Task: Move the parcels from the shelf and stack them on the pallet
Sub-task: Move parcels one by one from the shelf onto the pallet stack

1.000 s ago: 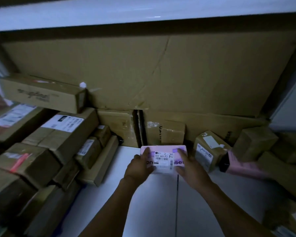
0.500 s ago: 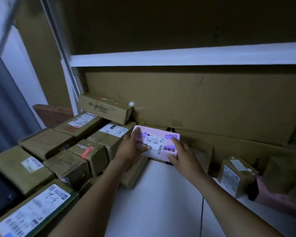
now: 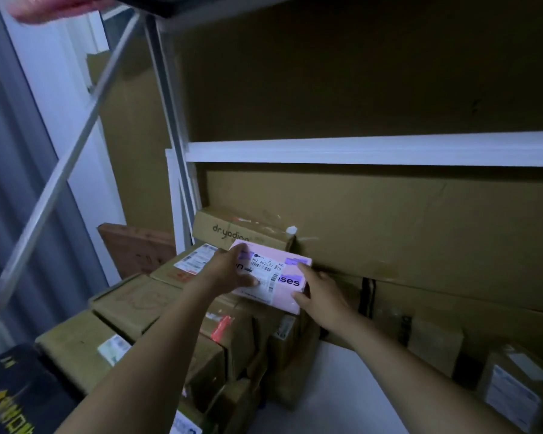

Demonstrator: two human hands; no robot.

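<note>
A flat pink parcel (image 3: 282, 286) with a white barcode label is held between both my hands above the stack of brown cardboard boxes (image 3: 138, 302) on the left of the white shelf (image 3: 333, 389). My left hand (image 3: 229, 270) grips its left edge, thumb on the label. On the right edge, my right hand (image 3: 318, 292) pinches the parcel with thumb below and fingers on top. The parcel tilts down to the right, in front of a long box marked "dr.yadion" (image 3: 242, 233). No pallet is in view.
Large cardboard sheets (image 3: 389, 220) line the back of the shelf. More small boxes (image 3: 511, 393) sit at the right. A white upper shelf board (image 3: 373, 150) crosses overhead. Metal rack posts (image 3: 166, 98) and a diagonal brace (image 3: 72, 158) stand at the left; a dark box (image 3: 16, 396) is bottom left.
Both hands have lifted the pink parcel off the shelf floor and carried it left, over the stacked boxes. The view has swung up and left.
</note>
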